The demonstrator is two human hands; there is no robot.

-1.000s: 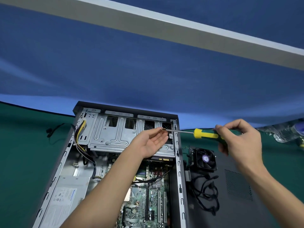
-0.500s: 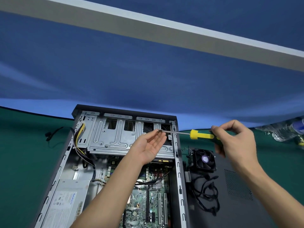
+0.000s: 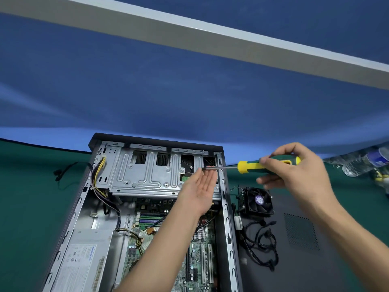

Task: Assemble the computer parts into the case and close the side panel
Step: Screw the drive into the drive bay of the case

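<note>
Since the earlier frames, left hand (image 3: pixel 201 187) has flattened out, palm up, fingers straight beneath the screwdriver (image 3: pixel 248 166) tip at the drive cage (image 3: pixel 147 175). Right hand (image 3: pixel 294 171) grips the yellow-green handle, shaft level across the open case (image 3: pixel 223 199) wall. Case lies on the green worktop (image 3: pixel 31 207); cooler fan (image 3: pixel 260 201) rests on the side panel (image 3: pixel 305 249) beside it.

The right hand (image 3: pixel 294 175) hides most of the screwdriver (image 3: pixel 248 166) handle.
</note>
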